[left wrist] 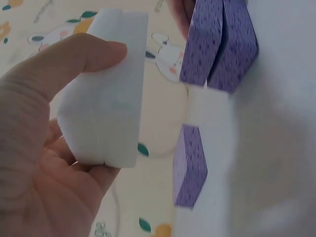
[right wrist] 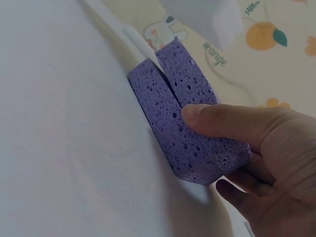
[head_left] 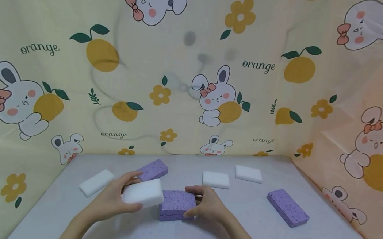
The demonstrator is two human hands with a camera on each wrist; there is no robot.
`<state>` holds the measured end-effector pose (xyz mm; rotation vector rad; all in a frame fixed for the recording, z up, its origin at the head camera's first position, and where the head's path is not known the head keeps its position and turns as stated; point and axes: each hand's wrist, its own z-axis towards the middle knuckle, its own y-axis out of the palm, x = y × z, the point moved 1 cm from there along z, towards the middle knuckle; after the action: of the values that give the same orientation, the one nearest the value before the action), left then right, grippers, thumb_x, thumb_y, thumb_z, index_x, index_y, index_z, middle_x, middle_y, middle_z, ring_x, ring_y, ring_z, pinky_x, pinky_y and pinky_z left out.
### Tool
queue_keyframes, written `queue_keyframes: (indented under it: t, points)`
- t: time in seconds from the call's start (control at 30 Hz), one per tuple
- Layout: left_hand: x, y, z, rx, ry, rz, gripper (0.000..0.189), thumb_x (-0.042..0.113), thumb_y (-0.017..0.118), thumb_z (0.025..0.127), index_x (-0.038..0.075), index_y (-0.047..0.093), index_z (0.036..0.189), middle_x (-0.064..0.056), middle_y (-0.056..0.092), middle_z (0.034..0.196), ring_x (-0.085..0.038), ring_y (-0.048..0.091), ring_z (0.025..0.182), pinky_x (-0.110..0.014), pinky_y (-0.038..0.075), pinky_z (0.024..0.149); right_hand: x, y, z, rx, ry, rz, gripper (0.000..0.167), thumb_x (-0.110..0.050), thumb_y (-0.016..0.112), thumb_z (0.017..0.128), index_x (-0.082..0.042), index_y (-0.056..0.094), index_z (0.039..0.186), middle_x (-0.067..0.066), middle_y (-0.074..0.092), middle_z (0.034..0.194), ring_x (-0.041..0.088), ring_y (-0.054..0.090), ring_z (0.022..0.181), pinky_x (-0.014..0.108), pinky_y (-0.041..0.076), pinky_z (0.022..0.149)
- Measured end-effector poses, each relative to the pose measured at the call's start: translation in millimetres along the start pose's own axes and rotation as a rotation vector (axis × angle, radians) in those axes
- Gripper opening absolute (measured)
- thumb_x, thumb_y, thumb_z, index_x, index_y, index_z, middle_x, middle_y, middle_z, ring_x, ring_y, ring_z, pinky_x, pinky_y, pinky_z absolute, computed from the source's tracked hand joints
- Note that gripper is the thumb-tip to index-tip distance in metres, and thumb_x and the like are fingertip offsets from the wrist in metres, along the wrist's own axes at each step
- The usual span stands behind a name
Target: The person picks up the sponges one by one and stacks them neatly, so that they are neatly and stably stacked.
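My left hand point(head_left: 109, 200) holds a thick white sponge point(head_left: 145, 192) above the table, thumb on its near side and fingers on its far side. In the left wrist view a small notch shows at the bottom edge of this white block. Just to its right, two purple sponges point(head_left: 177, 202) lie one on top of the other, with a narrow gap between them. My right hand point(head_left: 212, 205) grips this purple pair at its right end; in the right wrist view the thumb lies across the seam and the other fingers are partly hidden behind.
Behind my left hand lies a purple sponge point(head_left: 155, 169), with a white sponge point(head_left: 96, 182) to its left. Two white sponges, one at the back middle point(head_left: 215, 180) and another farther right point(head_left: 248, 173), lie flat. A purple sponge point(head_left: 287, 207) is at the right. Printed cloth point(head_left: 183, 144) surrounds the table.
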<state>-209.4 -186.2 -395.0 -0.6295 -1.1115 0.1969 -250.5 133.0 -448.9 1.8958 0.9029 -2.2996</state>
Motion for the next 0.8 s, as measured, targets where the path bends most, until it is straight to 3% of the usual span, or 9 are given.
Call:
queue_keyframes:
  t: [0.2,0.5,0.8]
  points:
    - [10.7,15.2,14.4,-0.025,0.06,-0.054,0.086,0.021,0.09,0.07,0.012,0.045,0.143,-0.005,0.063,0.125,-0.022,0.061,0.1,-0.031,0.056,0.079,1.6,0.3,0.7,0.005,-0.002,0.005,0.08,-0.007,0.093,0.059,0.003,0.059,0.13,0.012,0.062,0.125,0.029,0.061,0.111,0.032,0.052,0.094]
    - [20.6,34.7,31.9,-0.04,0.092,-0.074,0.084,0.023,0.089,0.071,0.015,0.046,0.142,-0.004,0.064,0.126,-0.019,0.062,0.102,-0.031,0.055,0.081,2.5,0.5,-0.9,0.009,-0.018,0.048,0.077,-0.003,0.093,0.059,0.004,0.059,0.128,0.013,0.063,0.122,0.031,0.062,0.11,0.035,0.053,0.094]
    - [22.9,53.0,42.8,-0.061,0.066,-0.081,0.086,0.024,0.09,0.07,0.01,0.045,0.142,0.0,0.064,0.124,-0.017,0.06,0.107,-0.034,0.053,0.085,-0.5,2.1,-1.6,0.003,-0.038,0.054,0.075,-0.005,0.093,0.059,-0.001,0.061,0.126,0.006,0.066,0.117,0.023,0.064,0.105,0.033,0.053,0.093]
